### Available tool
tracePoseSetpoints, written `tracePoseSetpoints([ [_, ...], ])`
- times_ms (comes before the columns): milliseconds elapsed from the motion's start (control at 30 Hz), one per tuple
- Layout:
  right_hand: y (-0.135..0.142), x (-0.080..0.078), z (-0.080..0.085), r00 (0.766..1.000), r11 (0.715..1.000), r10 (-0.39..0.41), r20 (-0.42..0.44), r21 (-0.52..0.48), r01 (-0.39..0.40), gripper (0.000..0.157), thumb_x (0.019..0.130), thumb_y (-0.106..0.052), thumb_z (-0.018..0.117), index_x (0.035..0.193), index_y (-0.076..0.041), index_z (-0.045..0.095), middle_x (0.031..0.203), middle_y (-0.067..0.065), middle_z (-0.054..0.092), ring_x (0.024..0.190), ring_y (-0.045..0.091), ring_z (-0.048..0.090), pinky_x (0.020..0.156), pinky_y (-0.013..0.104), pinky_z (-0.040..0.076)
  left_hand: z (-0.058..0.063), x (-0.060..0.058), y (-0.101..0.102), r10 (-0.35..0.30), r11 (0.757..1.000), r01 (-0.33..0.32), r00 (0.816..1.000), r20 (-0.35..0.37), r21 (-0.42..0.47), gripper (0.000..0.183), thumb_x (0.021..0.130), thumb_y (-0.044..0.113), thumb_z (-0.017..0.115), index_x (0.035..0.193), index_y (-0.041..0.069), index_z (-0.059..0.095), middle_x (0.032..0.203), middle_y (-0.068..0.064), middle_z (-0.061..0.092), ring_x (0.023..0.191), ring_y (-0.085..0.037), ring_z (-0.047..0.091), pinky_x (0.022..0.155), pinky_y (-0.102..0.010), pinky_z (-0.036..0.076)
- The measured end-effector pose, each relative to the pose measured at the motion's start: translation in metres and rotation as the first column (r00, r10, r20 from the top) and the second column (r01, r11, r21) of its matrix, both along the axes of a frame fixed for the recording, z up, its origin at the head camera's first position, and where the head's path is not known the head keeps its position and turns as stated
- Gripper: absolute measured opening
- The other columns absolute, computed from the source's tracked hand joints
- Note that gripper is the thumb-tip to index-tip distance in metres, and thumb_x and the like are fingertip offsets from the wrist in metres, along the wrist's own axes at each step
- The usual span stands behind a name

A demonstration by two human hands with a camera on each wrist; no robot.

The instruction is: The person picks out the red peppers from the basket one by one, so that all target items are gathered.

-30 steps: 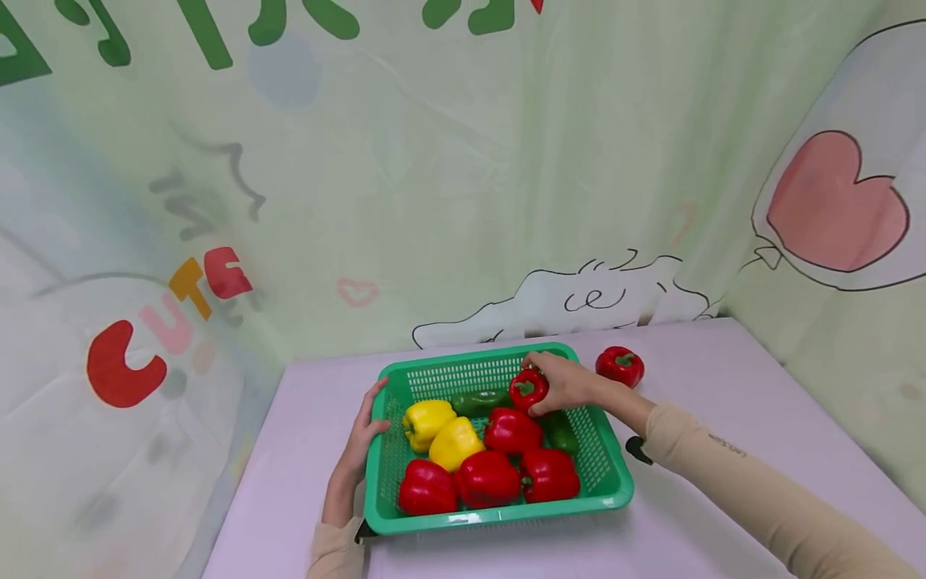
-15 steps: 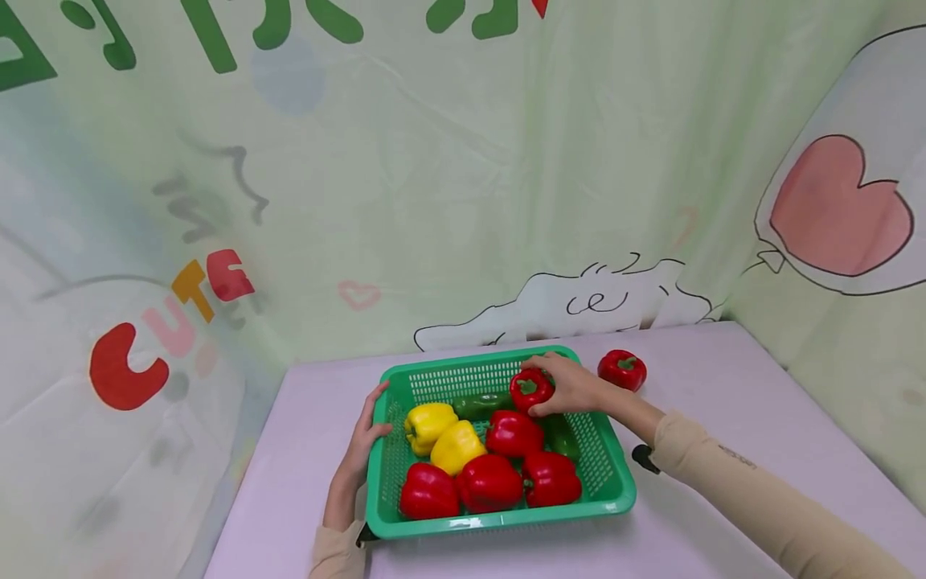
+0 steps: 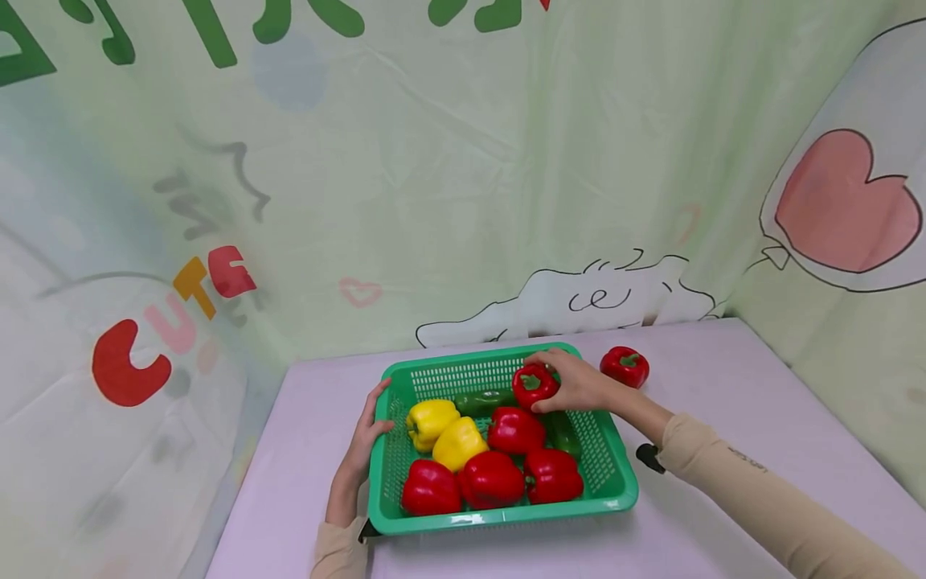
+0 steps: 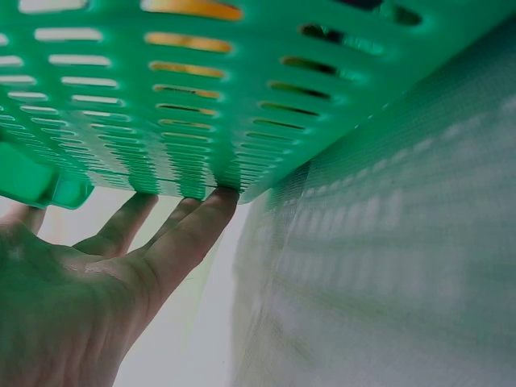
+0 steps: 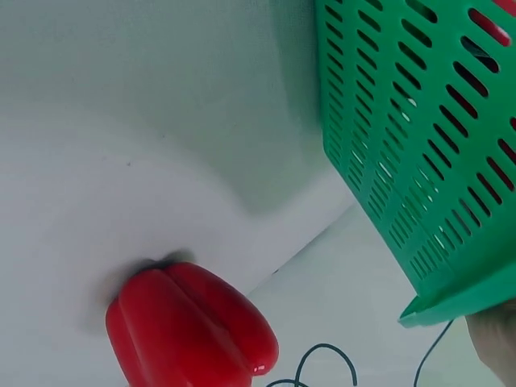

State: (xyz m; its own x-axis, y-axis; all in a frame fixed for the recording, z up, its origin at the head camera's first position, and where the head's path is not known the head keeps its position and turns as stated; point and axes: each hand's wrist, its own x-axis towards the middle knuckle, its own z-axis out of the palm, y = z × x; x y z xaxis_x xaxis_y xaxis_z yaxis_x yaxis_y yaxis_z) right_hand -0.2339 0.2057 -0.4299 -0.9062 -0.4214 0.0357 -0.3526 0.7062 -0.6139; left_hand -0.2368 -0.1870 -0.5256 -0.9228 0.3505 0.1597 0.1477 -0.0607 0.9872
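In the head view a green plastic basket (image 3: 504, 519) with slotted walls stands on the table. My left hand (image 3: 362, 438) holds its left rim, thumb over the edge and fingers along the outside; the left wrist view shows these fingers (image 4: 189, 230) against the slotted wall. At the back right corner my right hand (image 3: 579, 382) grips a red bell pepper (image 3: 534, 386), stem facing me, inside the basket. Beneath and in front of it lie more red bell peppers (image 3: 517, 430), two yellow bell peppers (image 3: 460, 444) and dark green, long vegetables (image 3: 483, 401), partly hidden.
Another red bell pepper (image 3: 625, 367) lies on the pale lilac table (image 3: 723, 386), just right of the basket; the right wrist view shows this loose pepper (image 5: 193, 330) close by. A printed curtain (image 3: 434, 201) hangs behind the table's back edge.
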Motion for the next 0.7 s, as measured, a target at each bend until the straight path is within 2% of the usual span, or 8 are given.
tracePoseSetpoints([
  [133,0.003,0.004,0.004,1.0,1.0,0.007,-0.01,-0.021,-0.007,0.072,0.073,-0.029,0.085,0.134,-0.007,0.054,0.127,0.015,0.055,0.115,0.034,0.05,0.074,0.041,0.057,-0.001,0.001,0.001,0.002,1.0,-0.002,1.0,-0.001,0.001,0.072,0.089,0.001,0.039,0.156,0.018,0.019,0.162,-0.017,0.014,0.139,-0.046,0.027,0.103,-0.058,0.036],
  [267,0.008,0.007,0.009,1.0,0.999,0.015,-0.028,-0.046,-0.016,0.072,0.074,-0.028,0.084,0.134,-0.003,0.052,0.121,0.014,0.06,0.108,0.031,0.056,0.073,0.037,0.058,-0.001,0.002,0.001,0.004,1.0,-0.004,1.0,-0.003,0.002,0.072,0.089,0.002,0.04,0.156,0.017,0.019,0.161,-0.017,0.014,0.139,-0.047,0.026,0.103,-0.06,0.035],
  [400,0.012,0.009,0.015,1.0,0.998,-0.007,-0.014,-0.065,0.006,0.073,0.075,-0.028,0.084,0.136,-0.004,0.051,0.12,0.011,0.062,0.104,0.029,0.059,0.071,0.035,0.058,-0.001,0.004,0.002,0.003,1.0,-0.003,1.0,-0.002,-0.007,0.072,0.089,0.002,0.04,0.156,0.017,0.019,0.161,-0.017,0.013,0.139,-0.047,0.025,0.104,-0.06,0.033],
  [700,0.02,0.012,0.025,0.998,0.992,-0.034,-0.061,-0.126,0.026,0.075,0.076,-0.025,0.083,0.14,-0.006,0.048,0.128,0.015,0.059,0.113,0.036,0.054,0.073,0.036,0.058,0.002,0.001,0.002,0.013,1.0,-0.014,1.0,-0.011,-0.018,0.071,0.089,0.001,0.04,0.156,0.018,0.02,0.161,-0.016,0.015,0.138,-0.045,0.029,0.104,-0.059,0.034],
])
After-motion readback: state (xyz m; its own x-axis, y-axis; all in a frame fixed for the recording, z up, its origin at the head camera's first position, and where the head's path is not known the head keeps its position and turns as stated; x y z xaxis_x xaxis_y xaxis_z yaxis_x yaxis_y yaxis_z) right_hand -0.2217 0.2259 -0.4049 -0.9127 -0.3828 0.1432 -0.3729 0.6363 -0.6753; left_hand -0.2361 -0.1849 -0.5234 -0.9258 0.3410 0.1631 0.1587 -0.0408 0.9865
